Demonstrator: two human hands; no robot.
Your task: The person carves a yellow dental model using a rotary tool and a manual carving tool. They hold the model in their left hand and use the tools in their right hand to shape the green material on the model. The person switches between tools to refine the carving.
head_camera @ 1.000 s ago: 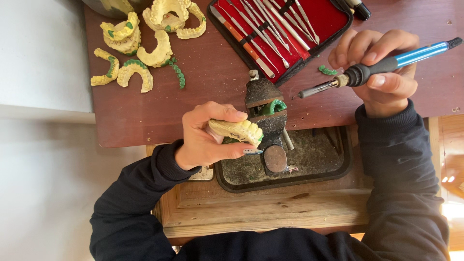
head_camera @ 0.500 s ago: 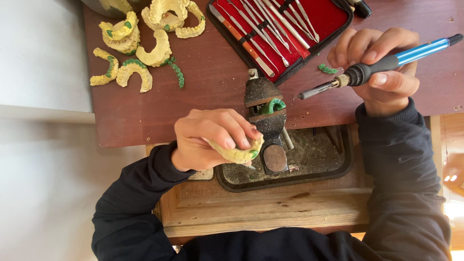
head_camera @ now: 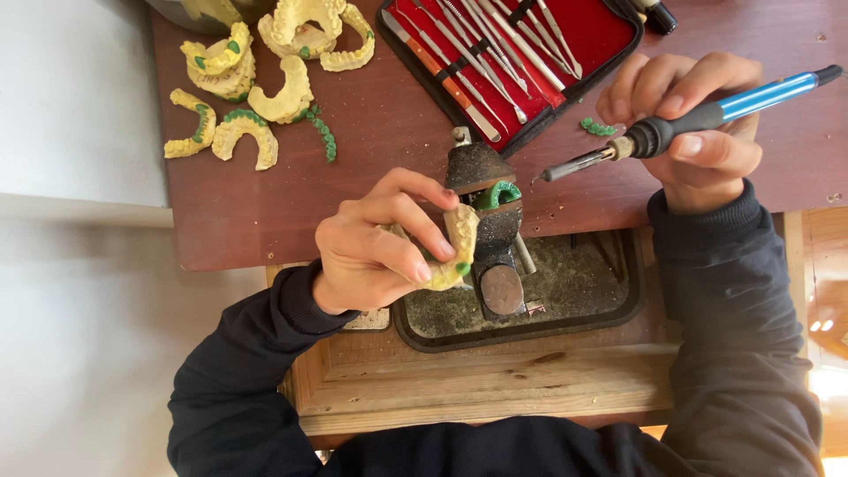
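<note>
Head view, left hand (head_camera: pixel 375 247) gripping dental cast (head_camera: pixel 457 252), near vise (head_camera: pixel 490 203)

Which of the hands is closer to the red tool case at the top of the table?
The right hand, holding the blue-handled tool, sits just beside the red tool case. The left hand, holding a yellow teeth mould, is farther below it.
</note>
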